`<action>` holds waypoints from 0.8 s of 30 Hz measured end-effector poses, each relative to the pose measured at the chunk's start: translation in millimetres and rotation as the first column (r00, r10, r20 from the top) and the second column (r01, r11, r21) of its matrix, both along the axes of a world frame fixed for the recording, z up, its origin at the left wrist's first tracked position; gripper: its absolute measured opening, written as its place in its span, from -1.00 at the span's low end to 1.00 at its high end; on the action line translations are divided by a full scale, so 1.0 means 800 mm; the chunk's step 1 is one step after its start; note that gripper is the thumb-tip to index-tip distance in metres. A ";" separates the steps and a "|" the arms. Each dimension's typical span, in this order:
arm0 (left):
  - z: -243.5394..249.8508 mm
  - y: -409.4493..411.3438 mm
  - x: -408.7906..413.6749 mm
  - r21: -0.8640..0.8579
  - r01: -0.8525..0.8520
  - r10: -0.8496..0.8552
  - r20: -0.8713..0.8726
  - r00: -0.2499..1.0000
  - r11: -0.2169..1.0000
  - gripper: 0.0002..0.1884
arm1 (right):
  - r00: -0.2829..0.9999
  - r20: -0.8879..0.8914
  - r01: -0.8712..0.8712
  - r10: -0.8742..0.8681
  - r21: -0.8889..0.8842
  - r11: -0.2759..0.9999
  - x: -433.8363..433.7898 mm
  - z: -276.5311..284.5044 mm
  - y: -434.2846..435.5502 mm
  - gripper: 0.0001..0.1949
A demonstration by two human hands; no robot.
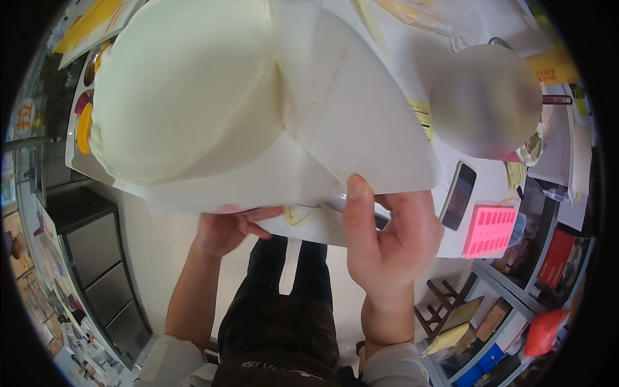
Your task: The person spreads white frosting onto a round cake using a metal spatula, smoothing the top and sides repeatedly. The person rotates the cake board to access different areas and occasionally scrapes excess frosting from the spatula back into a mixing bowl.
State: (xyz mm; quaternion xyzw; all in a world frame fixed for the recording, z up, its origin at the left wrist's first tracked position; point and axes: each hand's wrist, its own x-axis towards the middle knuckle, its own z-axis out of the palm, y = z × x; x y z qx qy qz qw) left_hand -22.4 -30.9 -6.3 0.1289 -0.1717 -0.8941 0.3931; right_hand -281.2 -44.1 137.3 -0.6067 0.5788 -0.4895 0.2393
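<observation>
A large round cake point(188, 87) coated in smooth white cream fills the upper left, very near the camera. My right hand point(391, 232) pinches the lower edge of a broad, translucent white plastic sheet point(372, 116), thumb on top and fingers behind. The sheet's inner side meets the side of the cake around the middle of the view. Below the cake's front edge is my left hand point(229, 232), its fingers apart and pointing right, with nothing visible in them. A strip of pink shows just above those fingers; what it belongs to is hidden.
On the white table point(309, 230), a phone point(458, 196) and a pink silicone mould point(491, 232) lie to the right. A clear plastic bag point(430, 17) lies at the back. A steel cabinet point(104, 266) stands left; crowded shelves point(512, 290) and a wooden stool point(437, 305) are at right.
</observation>
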 end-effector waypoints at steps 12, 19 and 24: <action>-0.013 -0.009 0.111 -0.045 -0.402 0.396 0.305 0.866 0.915 -0.28 | 1.000 0.016 0.019 -0.016 -0.160 0.987 -0.007 -0.016 -0.009 -0.69; 0.002 0.002 0.016 0.115 -0.199 0.150 0.338 0.929 0.973 -0.30 | 1.000 0.015 0.022 -0.020 -0.133 0.991 -0.006 -0.019 -0.009 -0.71; 0.020 -0.040 0.107 0.005 -0.821 0.669 0.576 0.469 0.571 -0.36 | 0.999 0.040 0.008 -0.005 -0.096 0.995 -0.005 -0.013 -0.009 -0.73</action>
